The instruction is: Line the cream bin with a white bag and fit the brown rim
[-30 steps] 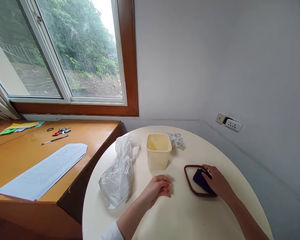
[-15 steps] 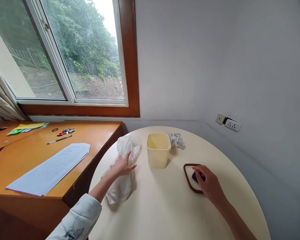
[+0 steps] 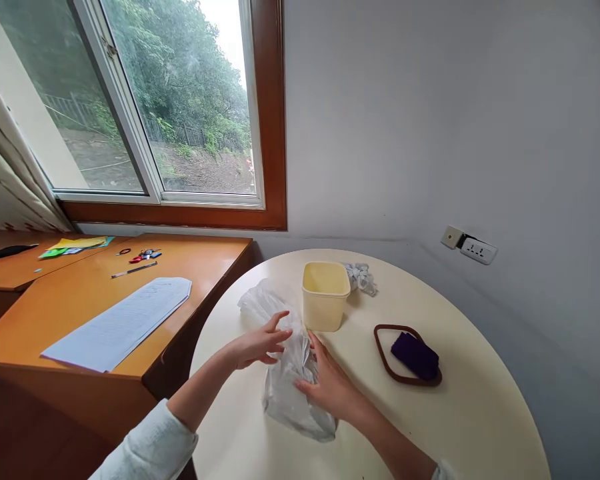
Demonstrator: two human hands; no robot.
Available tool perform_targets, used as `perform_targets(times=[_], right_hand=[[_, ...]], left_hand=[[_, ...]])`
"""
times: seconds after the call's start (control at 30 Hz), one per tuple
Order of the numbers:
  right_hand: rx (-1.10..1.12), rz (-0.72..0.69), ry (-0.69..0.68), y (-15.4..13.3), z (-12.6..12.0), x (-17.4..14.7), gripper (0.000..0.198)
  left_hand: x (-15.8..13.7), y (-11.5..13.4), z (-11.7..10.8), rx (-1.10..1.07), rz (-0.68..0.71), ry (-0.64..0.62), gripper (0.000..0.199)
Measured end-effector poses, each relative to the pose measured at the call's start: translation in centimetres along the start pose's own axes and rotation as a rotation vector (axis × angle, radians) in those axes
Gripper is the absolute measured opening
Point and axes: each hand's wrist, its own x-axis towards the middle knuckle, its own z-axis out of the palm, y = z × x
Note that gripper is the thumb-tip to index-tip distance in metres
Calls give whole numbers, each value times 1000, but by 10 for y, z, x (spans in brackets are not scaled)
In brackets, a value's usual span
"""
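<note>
A round, cream-topped table (image 3: 480, 413) bears a limp, translucent plastic bag (image 3: 300, 413) spread toward its left side. Just beside the bag a pale-yellow square tub (image 3: 326, 310) stands upright, with a crumpled grayish bag (image 3: 363, 277) behind it. To the right lies a brown rounded frame (image 3: 410, 380), a folded dark-purple cloth (image 3: 416, 356) partly within it, overlapping its right side.

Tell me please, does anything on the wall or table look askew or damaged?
Yes, the white socket on the wall: a dark gap shows at its upper-left edge, so it may sit loose.
</note>
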Motion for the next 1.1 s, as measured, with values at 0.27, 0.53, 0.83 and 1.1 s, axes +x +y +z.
perform_targets(times=[0.27,0.53,0.83,1.1], right_hand=[[-64,-104,13,19,-9,7,72],[124,-74,-18,10,-37,6,58],[-482,1,262,28,-97,4,46],[-434,-274,338,-28,-56,-9,58]], left_hand=[[20,-20,-44,1088,520,236,80],[54,-31,-51,1476,608,70,36],[34,-1,-41,1336,443,83,11],[15,21,-23,1203,397,19,14]])
